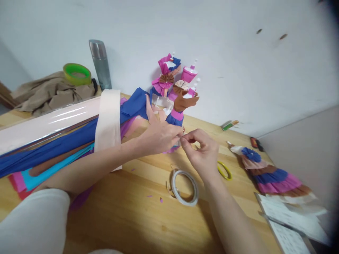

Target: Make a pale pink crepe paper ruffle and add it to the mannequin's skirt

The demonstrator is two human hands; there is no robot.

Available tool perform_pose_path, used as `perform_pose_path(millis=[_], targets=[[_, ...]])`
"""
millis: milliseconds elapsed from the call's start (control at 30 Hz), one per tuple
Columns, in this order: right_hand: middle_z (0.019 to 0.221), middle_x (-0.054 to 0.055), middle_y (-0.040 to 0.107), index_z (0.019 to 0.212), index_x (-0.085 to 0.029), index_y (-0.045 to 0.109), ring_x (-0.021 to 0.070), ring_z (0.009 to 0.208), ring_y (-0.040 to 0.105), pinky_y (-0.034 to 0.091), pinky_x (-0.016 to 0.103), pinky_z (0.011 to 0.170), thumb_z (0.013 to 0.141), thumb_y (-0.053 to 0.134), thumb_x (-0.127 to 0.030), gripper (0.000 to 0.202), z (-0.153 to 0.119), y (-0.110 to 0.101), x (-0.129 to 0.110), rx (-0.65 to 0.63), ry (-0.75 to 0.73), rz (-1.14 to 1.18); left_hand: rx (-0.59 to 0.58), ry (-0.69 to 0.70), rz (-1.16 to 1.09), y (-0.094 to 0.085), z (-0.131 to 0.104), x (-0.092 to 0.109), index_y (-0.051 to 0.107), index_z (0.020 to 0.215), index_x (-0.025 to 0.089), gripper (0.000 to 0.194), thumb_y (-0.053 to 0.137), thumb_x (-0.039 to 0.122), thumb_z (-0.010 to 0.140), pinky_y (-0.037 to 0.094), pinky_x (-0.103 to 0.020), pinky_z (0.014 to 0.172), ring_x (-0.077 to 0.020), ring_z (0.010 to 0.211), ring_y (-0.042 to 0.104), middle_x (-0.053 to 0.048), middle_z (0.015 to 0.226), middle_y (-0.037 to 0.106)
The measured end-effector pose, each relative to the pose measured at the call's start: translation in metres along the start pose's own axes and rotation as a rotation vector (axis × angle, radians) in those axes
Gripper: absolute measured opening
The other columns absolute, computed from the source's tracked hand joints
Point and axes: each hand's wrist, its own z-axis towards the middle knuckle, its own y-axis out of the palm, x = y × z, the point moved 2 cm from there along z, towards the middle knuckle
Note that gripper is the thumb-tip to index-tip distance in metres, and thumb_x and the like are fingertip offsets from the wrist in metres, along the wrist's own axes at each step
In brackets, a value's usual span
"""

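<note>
My left hand [162, 137] and my right hand [202, 150] meet above the middle of the table. Thumb and fingers of both are pinched together over something tiny and thin that I cannot make out. Just behind my left fingers is an item covered in blue crepe paper [173, 120] with a pink band; its lower part is hidden by the hands. Brown crepe paper [186, 102] flares above it. A white tape roll [196, 194] lies flat below my right hand. Beside that wrist are yellow scissor-like loops [225, 170], partly covered.
Rolls of crepe paper [66, 141] with a pale band lie under my left arm. Against the wall stand paper-dressed bottles [189, 73] and a metal flask [100, 63]. A green tape roll [76, 74] rests on brown cloth [47, 91]. At right are a ruffled paper dress [275, 176] and printed sheets [288, 215].
</note>
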Motion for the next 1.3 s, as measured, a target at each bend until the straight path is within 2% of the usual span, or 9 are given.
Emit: perform_pose_path(millis=[400,533,633,700,833,900,1000,1100,1300], targets=[[0.066,0.001,0.059,0.065,-0.022,0.057,0.0171,0.064,0.056,0.045,0.032,0.062,0.082,0.060,-0.018,0.017,-0.006,0.006,-0.004,0.018,-0.023,-0.006,-0.068,0.008,-0.198,-0.004,-0.002,0.000,0.059,0.061,0.014,0.027,0.046,0.009,0.084,0.033,-0.024,0.055,-0.0102,0.056,0.049,0.001,0.059,0.060],[0.063,-0.001,0.057,0.063,-0.022,0.058,0.0155,0.061,0.052,0.043,0.031,0.061,0.080,0.062,-0.021,0.018,-0.003,0.004,0.004,0.104,0.098,0.091,-0.001,0.037,-0.334,-0.009,-0.006,0.001,0.070,0.089,0.015,0.022,0.049,0.013,0.084,0.035,-0.021,0.053,-0.0089,0.053,0.049,0.005,0.055,0.056],[0.061,-0.001,0.056,0.062,-0.021,0.058,0.0149,0.061,0.051,0.042,0.030,0.061,0.078,0.063,-0.023,0.018,-0.003,0.004,0.010,0.097,0.178,0.173,0.018,-0.017,-0.487,-0.016,-0.009,0.001,0.064,0.120,0.020,0.038,0.050,0.018,0.085,0.036,-0.020,0.050,-0.0083,0.048,0.047,0.009,0.046,0.049],[0.061,-0.002,0.056,0.061,-0.020,0.059,0.0143,0.061,0.050,0.042,0.029,0.061,0.078,0.063,-0.023,0.017,-0.003,0.006,0.015,0.081,0.215,0.227,0.092,-0.104,-0.620,-0.021,-0.012,-0.001,0.066,0.117,0.020,0.035,0.053,0.022,0.084,0.036,-0.021,0.047,-0.0085,0.045,0.045,0.009,0.045,0.046],[0.063,-0.001,0.058,0.062,-0.019,0.061,0.0135,0.062,0.051,0.042,0.028,0.062,0.076,0.063,-0.022,0.014,-0.002,0.009,0.024,0.089,0.268,0.314,0.270,-0.435,-0.929,-0.018,-0.034,-0.009,0.067,0.076,0.016,0.019,0.062,0.033,0.083,0.025,-0.020,0.037,-0.0060,0.038,0.037,0.006,0.045,0.047],[0.063,-0.001,0.059,0.063,-0.019,0.062,0.0132,0.061,0.051,0.042,0.028,0.061,0.074,0.064,-0.023,0.012,-0.002,0.011,0.029,0.094,0.301,0.352,0.259,-0.688,-1.084,-0.006,-0.050,-0.014,0.063,0.069,0.015,0.024,0.064,0.035,0.083,0.021,-0.018,0.035,-0.0049,0.038,0.037,0.004,0.048,0.050],[0.061,-0.002,0.060,0.062,-0.019,0.063,0.0125,0.057,0.051,0.041,0.027,0.059,0.071,0.066,-0.026,0.012,-0.001,0.014,0.036,0.079,0.379,0.426,0.178,-1.016,-1.305,0.020,-0.070,-0.021,0.067,0.080,0.015,0.016,0.068,0.031,0.081,0.038,-0.017,0.042,-0.0065,0.049,0.052,0.000,0.064,0.062],[0.061,-0.002,0.061,0.062,-0.019,0.064,0.0129,0.056,0.052,0.042,0.027,0.058,0.068,0.067,-0.029,0.012,0.000,0.016,0.040,0.062,0.446,0.515,0.115,-1.116,-1.496,0.042,-0.074,-0.026,0.067,0.085,0.017,0.017,0.067,0.034,0.084,0.055,-0.023,0.067,-0.0122,0.071,0.066,-0.006,0.080,0.069],[0.059,-0.002,0.058,0.062,-0.018,0.064,0.0123,0.055,0.050,0.040,0.027,0.056,0.069,0.067,-0.026,0.011,0.000,0.015,0.033,0.010,0.356,0.546,0.218,-1.072,-1.708,0.056,-0.062,-0.025,0.067,0.099,0.021,0.024,0.054,0.041,0.094,0.055,-0.029,0.091,-0.0168,0.098,0.068,-0.007,0.107,0.072]])
